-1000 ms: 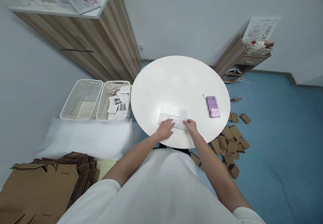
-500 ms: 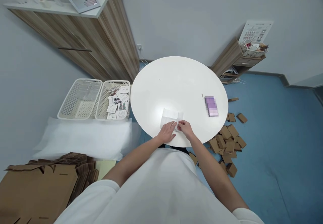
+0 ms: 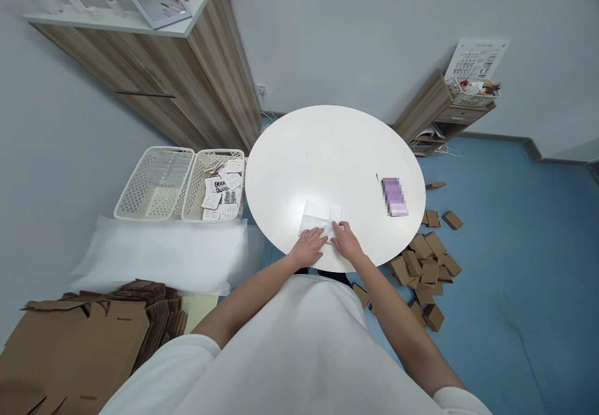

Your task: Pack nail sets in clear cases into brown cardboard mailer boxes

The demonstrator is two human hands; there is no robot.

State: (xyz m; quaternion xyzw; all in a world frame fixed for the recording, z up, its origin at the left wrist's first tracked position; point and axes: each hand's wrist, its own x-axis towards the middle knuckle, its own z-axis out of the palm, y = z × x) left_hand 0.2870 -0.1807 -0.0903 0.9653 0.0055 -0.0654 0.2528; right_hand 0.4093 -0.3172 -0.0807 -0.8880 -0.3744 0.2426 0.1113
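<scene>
A folded white sheet [image 3: 314, 210], thin and soft like packing foam, lies near the front edge of the round white table [image 3: 337, 146]. My left hand [image 3: 307, 248] rests flat on its lower left part, fingers stretched out. On the sheet's right side, my right hand [image 3: 346, 241] presses down with fingers and thumb apart, just right of the left hand. Whether anything is wrapped inside the sheet is hidden. Toward the right of the tabletop lies a purple and pink item [image 3: 394, 196], blurred out in the picture.
Left of the table stand a basket of printed cards [image 3: 187, 200] and another white basket [image 3: 122, 200]. White foam sheets [image 3: 163, 249] and flat cardboard [image 3: 79, 346] are stacked nearer me. Small brown boxes [image 3: 423, 259] litter the floor at right. Cabinets [image 3: 219, 84] stand behind.
My right hand has gone from a pinch at the sheet's edge to fingers spread on it. A flap at the sheet's right now lies folded over. My left hand stays in place.
</scene>
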